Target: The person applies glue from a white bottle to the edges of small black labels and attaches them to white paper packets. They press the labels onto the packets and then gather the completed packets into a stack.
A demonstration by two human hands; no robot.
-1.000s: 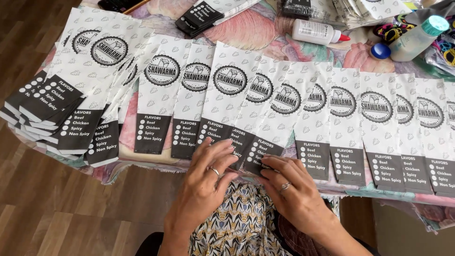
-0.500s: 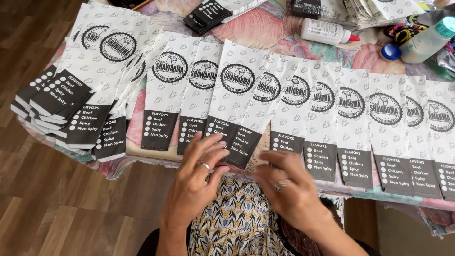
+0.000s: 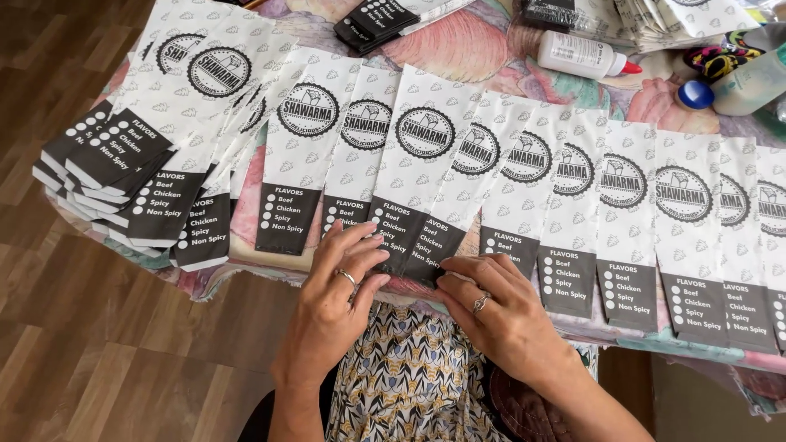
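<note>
Nearest the camera, above a patterned lap, the left hand (image 3: 332, 307) and right hand (image 3: 499, 315) meet at the near edge of the table (image 3: 458, 49). Both work the dark bottom flap of one white paper food sleeve (image 3: 413, 176) in the overlapping row. The left grip lies with fingers (image 3: 360, 245) pressed flat on the flap, not closed round it; the right grip pinches the flap's lower corner between thumb and fingertips. The step in hand looks like folding or pressing down this flap. The next move likely calls for a firm, even crease without shifting the neighbouring sleeves. Left, a fanned stack of finished sleeves (image 3: 139, 164). Farther off lie a white glue bottle (image 3: 577, 56) and a blue-capped bottle (image 3: 737, 86).
</note>
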